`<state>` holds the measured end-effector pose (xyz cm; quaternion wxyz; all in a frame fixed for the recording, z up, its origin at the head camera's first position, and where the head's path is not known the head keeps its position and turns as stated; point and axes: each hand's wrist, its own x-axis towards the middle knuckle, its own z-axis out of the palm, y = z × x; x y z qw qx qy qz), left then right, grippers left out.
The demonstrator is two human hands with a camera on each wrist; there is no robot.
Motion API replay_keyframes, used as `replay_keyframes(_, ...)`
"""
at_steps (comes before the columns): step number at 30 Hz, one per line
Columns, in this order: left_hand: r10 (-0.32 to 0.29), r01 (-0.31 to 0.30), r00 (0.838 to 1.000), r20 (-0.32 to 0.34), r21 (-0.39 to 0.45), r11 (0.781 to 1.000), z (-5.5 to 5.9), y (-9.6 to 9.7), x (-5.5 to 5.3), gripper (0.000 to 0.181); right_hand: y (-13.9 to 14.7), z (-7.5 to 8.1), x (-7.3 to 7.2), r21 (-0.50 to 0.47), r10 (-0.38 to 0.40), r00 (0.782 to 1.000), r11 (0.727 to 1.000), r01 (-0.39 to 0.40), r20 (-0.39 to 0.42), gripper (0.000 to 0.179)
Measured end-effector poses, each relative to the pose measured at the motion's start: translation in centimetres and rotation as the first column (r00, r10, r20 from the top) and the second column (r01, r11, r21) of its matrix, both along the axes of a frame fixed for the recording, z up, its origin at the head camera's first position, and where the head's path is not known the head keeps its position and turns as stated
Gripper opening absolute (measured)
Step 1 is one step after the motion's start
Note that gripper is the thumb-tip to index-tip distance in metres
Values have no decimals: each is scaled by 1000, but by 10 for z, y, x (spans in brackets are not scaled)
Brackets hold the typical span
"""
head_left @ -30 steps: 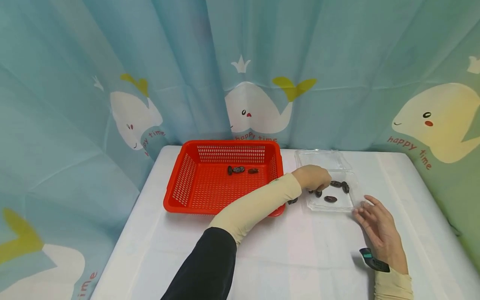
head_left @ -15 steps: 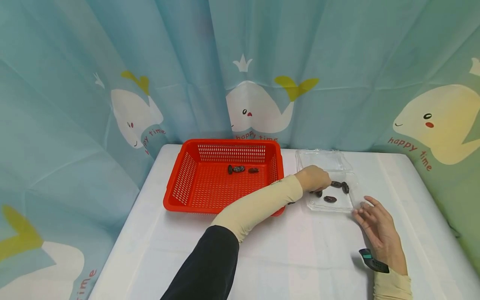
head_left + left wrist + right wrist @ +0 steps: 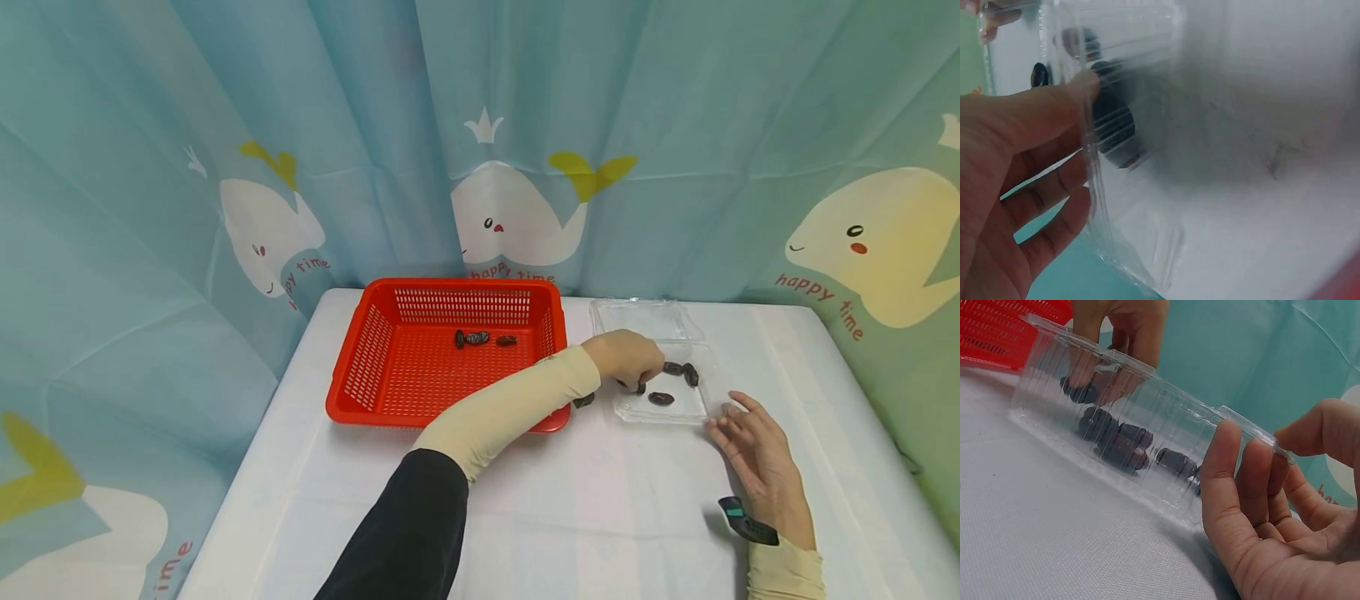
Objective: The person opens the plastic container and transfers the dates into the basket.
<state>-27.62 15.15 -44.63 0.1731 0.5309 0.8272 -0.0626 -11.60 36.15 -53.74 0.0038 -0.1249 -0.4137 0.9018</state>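
Observation:
A clear plastic clamshell box (image 3: pixel 701 408) lies on the table with its lid folded back and several dark dates (image 3: pixel 662 399) inside. My left hand (image 3: pixel 628 357) reaches down into its left part. Seen from the right wrist, the left fingertips pinch a date (image 3: pixel 1080 391) near the box floor, above other dates (image 3: pixel 1124 449). Through the clear wall in the left wrist view, a date (image 3: pixel 1113 125) shows beside the left thumb. At the box's right front corner, my right hand (image 3: pixel 761 458) grips the rim, thumb on top and fingers against the outer wall (image 3: pixel 1225 450).
A red plastic basket (image 3: pixel 345 367) stands to the left, with several dates (image 3: pixel 477 338) near its back wall. The left forearm crosses over its front right corner. Behind the white-covered table (image 3: pixel 540 517) hangs a blue curtain (image 3: pixel 675 125) with whale prints.
My left forearm has shifted very slightly, first right and then back left, while its fingers stay in the box. The right hand keeps its place at the rim.

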Motion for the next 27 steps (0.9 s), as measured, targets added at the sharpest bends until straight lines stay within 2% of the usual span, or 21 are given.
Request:
replay_keyframes(4,26,-29,996,90,31,999,1,0,-3,3,0,0,0,11,-4,1000,1000,4,24,31)
replay_keyframes(9,-5,-22,976,217,122,992,-2,0,-11,7,1,0,0,24,-11,998,1000,10,61,30)
replay_keyframes(12,-20,-44,946,323,190,981,-3,0,-15,10,1,0,0,23,-14,998,1000,12,59,30)
replay_keyframes(14,-21,-83,911,411,233,969,-2,-1,-17,10,1,0,-1,19,-17,998,1000,16,55,30)
replay_keyframes(16,-12,-146,858,514,266,953,0,-3,-18,12,1,-1,-1,14,-16,998,1000,16,53,30)
replay_keyframes(18,-2,-224,790,613,292,930,2,-5,-19,14,1,0,-1,17,-17,998,1000,16,57,29)
replay_keyframes(21,29,-361,674,739,294,885,8,-11,-18,14,1,1,-2,21,-14,998,1000,13,60,27)
replay_keyframes(22,35,-406,630,776,292,866,10,-12,-17,14,1,1,-2,20,-11,998,1000,10,63,27)
replay_keyframes(24,42,-495,542,840,278,823,13,-16,-13,14,2,2,-2,15,-11,998,1000,10,65,27)
replay_keyframes(27,25,-599,422,906,258,758,15,-20,-7,15,2,2,-2,4,-7,998,1000,7,68,26)
